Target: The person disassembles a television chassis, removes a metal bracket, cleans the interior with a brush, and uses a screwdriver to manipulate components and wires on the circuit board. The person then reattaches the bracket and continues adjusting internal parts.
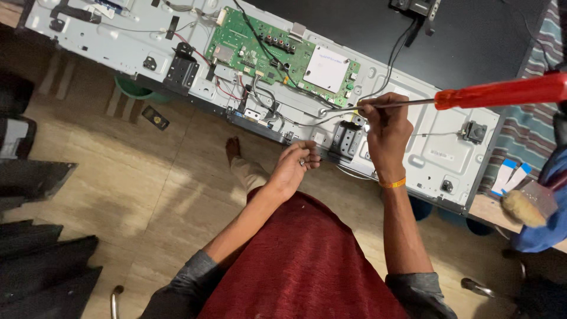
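The right hand (385, 131) pinches the metal shaft of a screwdriver (449, 99) between thumb and fingers (367, 108), low down near the tip, while its red handle (502, 91) juts out toward 3 o'clock, free of the palm. Held this close to the point, the tool can probably be steered finely, since the tip sits at the top of a black bracket (347, 140) on the opened back of a flat television (413, 150). The bracket lies just below the fingers, at about 6 o'clock from them.

The left hand (295, 165) is half curled, its fingers drawn together around something small and shiny (a screw, perhaps, though it is too small to tell). It hovers by the lower edge of the panel, at 9 o'clock from the bracket and near it.

The green circuit board (277, 53) lies at 11 o'clock from both hands, with thin wires (260, 94) trailing down from it. A small black remote (155, 118) rests on the floor (118, 177) at 9 o'clock, well apart. A brush (522, 207) lies at 4 o'clock on the surface (490, 207).
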